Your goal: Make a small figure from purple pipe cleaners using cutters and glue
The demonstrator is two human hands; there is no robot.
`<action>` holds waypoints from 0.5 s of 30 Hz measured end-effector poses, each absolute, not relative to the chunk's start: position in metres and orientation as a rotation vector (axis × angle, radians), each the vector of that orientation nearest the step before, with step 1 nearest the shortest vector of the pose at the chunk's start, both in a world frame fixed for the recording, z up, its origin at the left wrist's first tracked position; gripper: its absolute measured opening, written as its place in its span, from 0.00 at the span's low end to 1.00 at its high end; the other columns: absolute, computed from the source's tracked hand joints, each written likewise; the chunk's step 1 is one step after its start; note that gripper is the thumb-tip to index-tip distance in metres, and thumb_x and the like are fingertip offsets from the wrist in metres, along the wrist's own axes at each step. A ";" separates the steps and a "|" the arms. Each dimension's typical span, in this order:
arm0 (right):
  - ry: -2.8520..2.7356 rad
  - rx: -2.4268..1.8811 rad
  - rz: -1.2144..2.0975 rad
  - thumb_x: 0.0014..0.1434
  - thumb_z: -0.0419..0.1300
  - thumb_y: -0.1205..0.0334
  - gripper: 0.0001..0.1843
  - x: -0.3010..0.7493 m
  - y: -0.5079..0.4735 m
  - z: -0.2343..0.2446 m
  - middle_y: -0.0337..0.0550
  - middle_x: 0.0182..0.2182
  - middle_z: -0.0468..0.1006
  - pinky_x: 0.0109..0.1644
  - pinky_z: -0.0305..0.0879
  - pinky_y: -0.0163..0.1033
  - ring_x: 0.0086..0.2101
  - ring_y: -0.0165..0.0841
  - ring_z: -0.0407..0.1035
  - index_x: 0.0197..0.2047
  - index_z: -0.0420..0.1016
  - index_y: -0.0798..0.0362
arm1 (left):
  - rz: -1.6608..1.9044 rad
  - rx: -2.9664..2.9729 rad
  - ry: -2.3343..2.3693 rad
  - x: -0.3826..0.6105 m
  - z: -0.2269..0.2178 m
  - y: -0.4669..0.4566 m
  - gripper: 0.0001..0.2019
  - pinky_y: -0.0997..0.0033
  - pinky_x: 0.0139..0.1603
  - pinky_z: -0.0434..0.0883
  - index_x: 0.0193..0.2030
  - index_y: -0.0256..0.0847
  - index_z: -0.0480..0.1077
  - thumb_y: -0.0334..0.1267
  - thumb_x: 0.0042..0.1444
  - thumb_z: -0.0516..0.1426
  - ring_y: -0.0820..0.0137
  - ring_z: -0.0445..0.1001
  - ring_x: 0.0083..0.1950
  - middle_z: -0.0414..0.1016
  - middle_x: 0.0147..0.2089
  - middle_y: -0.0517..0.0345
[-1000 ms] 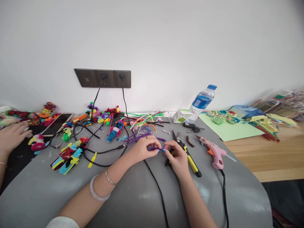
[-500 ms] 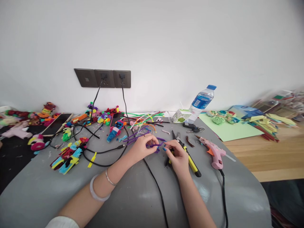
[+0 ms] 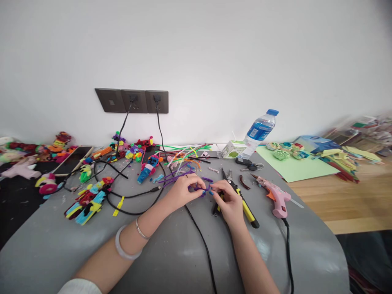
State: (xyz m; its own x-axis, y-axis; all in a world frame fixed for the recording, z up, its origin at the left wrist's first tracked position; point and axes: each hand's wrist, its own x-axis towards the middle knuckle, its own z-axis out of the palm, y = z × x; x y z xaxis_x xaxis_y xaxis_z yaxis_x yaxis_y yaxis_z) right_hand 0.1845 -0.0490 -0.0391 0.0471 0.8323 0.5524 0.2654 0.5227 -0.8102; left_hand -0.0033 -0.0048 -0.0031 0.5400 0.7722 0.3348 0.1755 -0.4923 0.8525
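A purple pipe cleaner (image 3: 202, 190), bent into a small piece, is pinched between the fingertips of my left hand (image 3: 187, 190). My right hand (image 3: 227, 200) meets it from the right, thumb and forefinger closed on its end. Part of the piece is hidden by my fingers. More purple pipe cleaners (image 3: 174, 176) lie on the table just beyond my left hand. Under and beside my right hand rest yellow-and-black pliers (image 3: 248, 210), partly covered by the hand.
A pink glue gun (image 3: 279, 200) lies at the right, its cord trailing forward. Behind stand a tilted water bottle (image 3: 259, 132) and a small box (image 3: 233, 149). Colourful pipe-cleaner figures (image 3: 88, 200) and black cables (image 3: 134, 213) spread over the left. Green paper (image 3: 297, 171) holds several paper flowers.
My right hand has shifted slightly left, bringing its fingertips closer to my left hand's on the purple pipe cleaner. The rest of the table looks the same.
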 end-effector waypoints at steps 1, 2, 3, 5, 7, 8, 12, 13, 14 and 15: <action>-1.511 -0.989 0.567 0.61 0.62 0.65 0.06 0.185 -0.049 -0.039 0.42 0.34 0.74 0.39 0.64 0.42 0.35 0.35 0.67 0.42 0.79 0.47 | 0.936 1.976 0.767 -0.003 -0.003 -0.005 0.04 0.72 0.41 0.68 0.35 0.39 0.74 0.28 0.54 0.58 0.71 0.71 0.38 0.75 0.36 0.57; -1.516 -0.990 0.570 0.61 0.63 0.65 0.06 0.185 -0.049 -0.038 0.43 0.34 0.74 0.39 0.64 0.42 0.34 0.35 0.67 0.41 0.79 0.47 | 0.935 1.981 0.766 -0.003 -0.003 -0.005 0.04 0.72 0.41 0.68 0.35 0.39 0.74 0.29 0.54 0.58 0.70 0.71 0.38 0.75 0.36 0.57; -1.521 -0.992 0.573 0.61 0.63 0.64 0.05 0.184 -0.049 -0.037 0.43 0.34 0.75 0.39 0.64 0.42 0.34 0.35 0.67 0.41 0.79 0.48 | 0.933 1.986 0.765 -0.003 -0.003 -0.005 0.04 0.72 0.41 0.68 0.35 0.39 0.75 0.29 0.54 0.59 0.70 0.71 0.38 0.75 0.36 0.57; -1.530 -0.999 0.583 0.60 0.63 0.63 0.05 0.184 -0.050 -0.036 0.43 0.34 0.75 0.39 0.65 0.42 0.34 0.35 0.68 0.40 0.79 0.48 | 0.927 1.994 0.765 -0.003 -0.003 -0.006 0.04 0.71 0.42 0.68 0.35 0.40 0.75 0.29 0.54 0.59 0.70 0.71 0.39 0.75 0.36 0.57; -1.534 -1.006 0.595 0.60 0.64 0.63 0.05 0.184 -0.050 -0.034 0.43 0.34 0.75 0.40 0.65 0.43 0.34 0.36 0.68 0.40 0.80 0.48 | 0.923 1.999 0.769 -0.003 -0.004 -0.006 0.04 0.71 0.42 0.68 0.35 0.40 0.75 0.29 0.54 0.59 0.70 0.72 0.39 0.75 0.37 0.57; -1.536 -1.007 0.601 0.60 0.64 0.63 0.05 0.183 -0.050 -0.034 0.43 0.34 0.75 0.40 0.66 0.43 0.34 0.36 0.68 0.40 0.80 0.48 | 0.921 2.000 0.771 -0.004 -0.004 -0.006 0.04 0.71 0.42 0.68 0.35 0.40 0.74 0.29 0.55 0.59 0.70 0.72 0.40 0.75 0.37 0.57; -1.533 -0.990 0.617 0.60 0.64 0.63 0.05 0.182 -0.050 -0.032 0.43 0.34 0.75 0.40 0.66 0.42 0.35 0.35 0.68 0.40 0.80 0.48 | 0.918 1.983 0.791 -0.004 -0.003 -0.006 0.03 0.71 0.42 0.68 0.36 0.40 0.72 0.30 0.55 0.59 0.70 0.71 0.39 0.75 0.37 0.58; -1.534 -0.986 0.621 0.59 0.64 0.64 0.05 0.182 -0.050 -0.032 0.43 0.34 0.75 0.40 0.66 0.42 0.35 0.35 0.69 0.40 0.80 0.48 | 0.916 1.970 0.801 -0.003 -0.002 -0.006 0.03 0.72 0.42 0.68 0.36 0.40 0.71 0.30 0.54 0.59 0.70 0.71 0.39 0.74 0.37 0.58; -1.535 -0.983 0.626 0.59 0.64 0.64 0.05 0.182 -0.050 -0.032 0.43 0.34 0.75 0.40 0.66 0.42 0.35 0.35 0.69 0.39 0.79 0.48 | 0.916 1.955 0.809 -0.003 -0.001 -0.006 0.04 0.72 0.41 0.67 0.37 0.40 0.70 0.30 0.54 0.59 0.71 0.71 0.38 0.74 0.36 0.59; -1.536 -0.983 0.631 0.59 0.64 0.64 0.04 0.182 -0.050 -0.032 0.43 0.34 0.75 0.40 0.66 0.42 0.35 0.35 0.69 0.39 0.79 0.48 | 0.916 1.939 0.817 -0.003 -0.001 -0.007 0.05 0.72 0.41 0.67 0.37 0.40 0.69 0.30 0.53 0.60 0.71 0.70 0.38 0.73 0.36 0.60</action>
